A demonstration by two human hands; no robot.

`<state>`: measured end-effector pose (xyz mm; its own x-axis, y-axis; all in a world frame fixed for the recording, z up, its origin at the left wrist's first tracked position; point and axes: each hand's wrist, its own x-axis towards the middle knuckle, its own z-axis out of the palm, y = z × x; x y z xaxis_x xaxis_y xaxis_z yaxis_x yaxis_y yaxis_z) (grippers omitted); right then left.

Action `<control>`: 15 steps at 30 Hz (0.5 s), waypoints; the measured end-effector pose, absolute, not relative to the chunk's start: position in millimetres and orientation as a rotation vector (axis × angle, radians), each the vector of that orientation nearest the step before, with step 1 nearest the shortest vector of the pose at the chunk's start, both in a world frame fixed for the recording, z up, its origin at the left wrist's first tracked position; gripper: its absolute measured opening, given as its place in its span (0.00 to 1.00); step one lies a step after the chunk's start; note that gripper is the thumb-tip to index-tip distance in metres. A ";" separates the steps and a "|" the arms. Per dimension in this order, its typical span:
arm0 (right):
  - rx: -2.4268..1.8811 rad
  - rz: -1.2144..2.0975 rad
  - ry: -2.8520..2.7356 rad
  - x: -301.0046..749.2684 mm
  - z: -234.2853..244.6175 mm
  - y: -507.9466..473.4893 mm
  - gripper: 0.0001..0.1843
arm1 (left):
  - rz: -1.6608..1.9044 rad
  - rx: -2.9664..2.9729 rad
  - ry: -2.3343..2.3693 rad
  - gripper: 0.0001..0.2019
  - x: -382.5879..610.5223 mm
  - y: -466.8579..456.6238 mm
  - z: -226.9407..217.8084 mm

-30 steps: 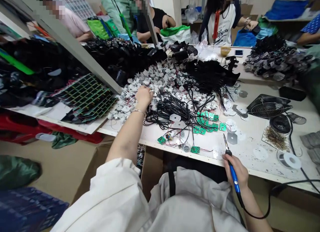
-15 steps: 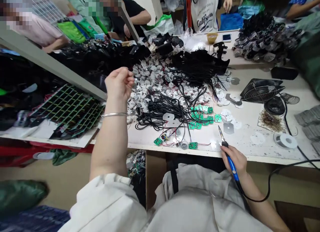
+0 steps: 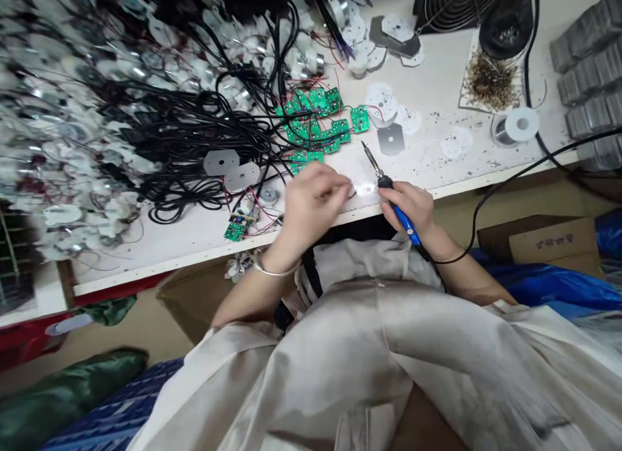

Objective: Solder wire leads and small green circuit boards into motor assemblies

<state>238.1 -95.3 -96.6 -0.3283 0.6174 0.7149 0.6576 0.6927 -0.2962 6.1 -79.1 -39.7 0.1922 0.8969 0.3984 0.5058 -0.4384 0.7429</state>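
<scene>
My right hand (image 3: 407, 207) grips a blue-handled soldering iron (image 3: 389, 190) at the near table edge, its tip pointing up and away toward the green circuit boards (image 3: 318, 124). My left hand (image 3: 311, 203) is at the same edge just left of it, fingers curled and blurred by motion; I cannot make out what is in them. A small shiny round part (image 3: 365, 190) lies on the table between the two hands. A tangle of black wires (image 3: 194, 127) lies to the left.
White round parts (image 3: 58, 166) cover the left of the table. A solder spool (image 3: 521, 123), brown scraps (image 3: 490, 81) and a fan grille (image 3: 457, 0) sit at the right. A loose green board (image 3: 234, 231) lies near the edge. A cardboard box (image 3: 554, 240) stands below right.
My left hand came back from the far pile of white parts to the near edge beside the soldering iron. The head camera tilted down, so the co-workers are out of view.
</scene>
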 end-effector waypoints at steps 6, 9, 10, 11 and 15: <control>-0.979 -0.015 -2.030 236.9 -92.1 -96.3 0.11 | 0.946 2.384 1.712 0.03 33.6 -116.2 -78.4; -0.978 0.013 -2.026 238.0 -92.2 -95.6 0.11 | 1.012 2.383 1.691 0.03 34.9 -119.5 -83.8; -0.981 0.021 -2.026 238.5 -92.4 -95.7 0.11 | 1.041 2.351 1.668 0.03 34.5 -119.8 -84.0; -0.985 0.037 -2.021 239.1 -92.5 -96.1 0.12 | 1.063 2.312 1.649 0.04 34.0 -119.9 -84.0; -0.966 0.317 -1.863 241.9 -88.6 -100.6 0.13 | 1.080 2.234 1.621 0.04 32.4 -120.8 -84.3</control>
